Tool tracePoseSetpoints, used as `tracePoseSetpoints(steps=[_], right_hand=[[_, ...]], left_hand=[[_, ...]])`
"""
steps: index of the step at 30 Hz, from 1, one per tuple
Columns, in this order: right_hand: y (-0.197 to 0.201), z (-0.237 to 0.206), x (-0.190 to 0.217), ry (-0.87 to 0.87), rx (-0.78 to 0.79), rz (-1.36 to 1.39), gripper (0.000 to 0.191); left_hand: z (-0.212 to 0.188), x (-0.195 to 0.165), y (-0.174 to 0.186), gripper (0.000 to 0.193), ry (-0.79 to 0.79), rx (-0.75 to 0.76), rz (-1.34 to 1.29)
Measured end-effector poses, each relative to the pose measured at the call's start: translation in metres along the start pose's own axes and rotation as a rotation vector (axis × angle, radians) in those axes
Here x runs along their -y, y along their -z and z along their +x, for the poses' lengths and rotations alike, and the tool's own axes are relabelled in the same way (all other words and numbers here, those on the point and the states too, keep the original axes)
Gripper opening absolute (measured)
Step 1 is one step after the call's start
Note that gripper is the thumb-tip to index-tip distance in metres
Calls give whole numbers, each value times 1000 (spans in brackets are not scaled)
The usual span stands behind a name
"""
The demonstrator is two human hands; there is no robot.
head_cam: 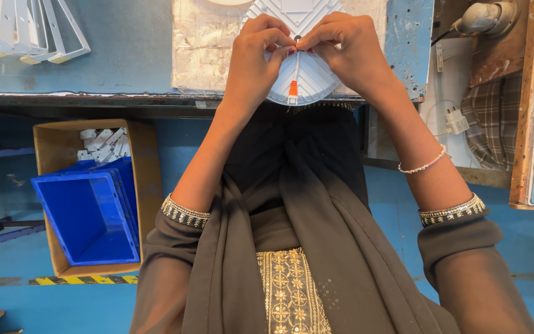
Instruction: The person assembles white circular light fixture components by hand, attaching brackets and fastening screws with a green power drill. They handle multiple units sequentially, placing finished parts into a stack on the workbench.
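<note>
Count: one round white plastic disc (307,77), one wire (295,68), one orange connector (292,90), two hands at work.

Left hand (256,52): fingers curled shut, fingertips pinching the wire at the middle of the disc. Right hand (347,49): likewise curled, fingertips pinched on the same wire, touching the left hand's fingertips. Both hands lie over the disc and cover most of its upper half.

Disc: white, ribbed with raised lines, lower rim curved and overhanging the near edge of the tabletop (125,55), just below both hands. It lies on a pale, shiny padded sheet (202,43). The wire is thin and light; it runs from the pinched fingertips straight down toward the person and ends in the orange connector near the disc's lower rim.

Surroundings: stack of white frames (29,31) well left of the left hand, exact number unclear. Below the left forearm, one cardboard box (50,148) on the floor holding one blue crate (88,213) and small white parts (101,143). One white plug (457,120) right of the right forearm.
</note>
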State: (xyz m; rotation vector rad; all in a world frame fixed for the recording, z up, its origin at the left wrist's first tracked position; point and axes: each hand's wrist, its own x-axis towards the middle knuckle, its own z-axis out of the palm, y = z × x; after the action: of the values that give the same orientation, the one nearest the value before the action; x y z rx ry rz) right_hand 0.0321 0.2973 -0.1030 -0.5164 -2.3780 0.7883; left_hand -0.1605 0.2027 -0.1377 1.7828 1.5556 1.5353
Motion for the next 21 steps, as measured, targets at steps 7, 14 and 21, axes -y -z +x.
tracePoseSetpoints(steps=[7,14,21], right_hand=[[-11,-9,16,-2,-113,-171,14],[-13,-9,23,-9,-151,-204,18],[-1,2,38,-162,-84,-12,22]], left_hand=[[1,-8,3,13,-60,20,71],[1,-11,3,14,-3,8,51],[6,-9,-2,13,66,-27,55]])
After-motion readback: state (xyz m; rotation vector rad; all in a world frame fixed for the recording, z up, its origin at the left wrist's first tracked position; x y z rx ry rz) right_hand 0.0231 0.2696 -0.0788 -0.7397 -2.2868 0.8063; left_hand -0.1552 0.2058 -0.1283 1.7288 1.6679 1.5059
